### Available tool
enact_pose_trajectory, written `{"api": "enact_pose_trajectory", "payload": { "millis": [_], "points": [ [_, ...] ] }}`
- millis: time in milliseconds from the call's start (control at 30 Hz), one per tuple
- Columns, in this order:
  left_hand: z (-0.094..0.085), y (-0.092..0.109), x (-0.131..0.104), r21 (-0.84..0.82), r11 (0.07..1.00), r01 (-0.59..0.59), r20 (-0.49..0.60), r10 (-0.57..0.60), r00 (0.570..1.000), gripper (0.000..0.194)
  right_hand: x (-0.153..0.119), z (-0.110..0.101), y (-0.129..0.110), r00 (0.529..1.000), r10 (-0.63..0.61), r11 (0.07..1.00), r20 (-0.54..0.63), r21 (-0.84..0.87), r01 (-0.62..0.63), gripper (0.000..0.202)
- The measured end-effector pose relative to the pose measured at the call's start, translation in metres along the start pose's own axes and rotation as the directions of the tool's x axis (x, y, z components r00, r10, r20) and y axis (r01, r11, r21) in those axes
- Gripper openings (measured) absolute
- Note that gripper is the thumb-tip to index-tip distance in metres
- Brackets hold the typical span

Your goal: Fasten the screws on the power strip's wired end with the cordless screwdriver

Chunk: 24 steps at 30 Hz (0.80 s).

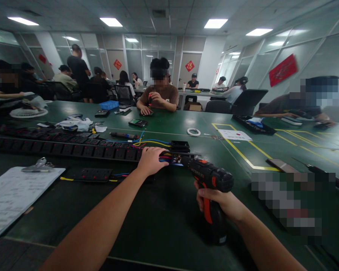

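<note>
Wrapping its fingers around the handle of one black-and-orange pistol-shaped cordless drill [211, 175], the right hand [226, 201] holds it with the nose just beside the wired right end of one long black plastic socket strip [81, 149], which lies across the green desk [147, 233]. The left hand [151, 162] rests over that end, fingers bent over the far side; how tightly they close, I cannot tell. Red, blue and yellow wires [155, 142] run behind it. Nearer lie one short black socket block [93, 175] and, left, one clipboard with white paper [17, 192]. Beyond the strip are one flat white ring [193, 132] and one blue plastic basket [109, 105]. Opposite, one person in a brown shirt [169, 94] holds one red-handled screwdriver [150, 99].
</note>
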<state>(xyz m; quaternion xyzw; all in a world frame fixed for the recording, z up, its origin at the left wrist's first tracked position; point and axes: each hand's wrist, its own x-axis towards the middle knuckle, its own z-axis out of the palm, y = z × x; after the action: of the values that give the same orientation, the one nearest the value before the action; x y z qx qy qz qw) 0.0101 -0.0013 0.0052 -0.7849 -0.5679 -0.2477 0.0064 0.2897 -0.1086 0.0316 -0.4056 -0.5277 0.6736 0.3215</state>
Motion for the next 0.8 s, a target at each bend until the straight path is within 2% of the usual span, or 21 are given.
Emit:
{"api": "enact_pose_trajectory", "payload": {
  "millis": [800],
  "points": [
    [-0.0001,0.0003,0.0010,-0.012,1.000,0.010,0.026,-0.010,1.000,0.058,-0.0027,0.0006,-0.0035,1.000,-0.011,1.000,-0.007,-0.016,0.011,0.041]
  ]
}}
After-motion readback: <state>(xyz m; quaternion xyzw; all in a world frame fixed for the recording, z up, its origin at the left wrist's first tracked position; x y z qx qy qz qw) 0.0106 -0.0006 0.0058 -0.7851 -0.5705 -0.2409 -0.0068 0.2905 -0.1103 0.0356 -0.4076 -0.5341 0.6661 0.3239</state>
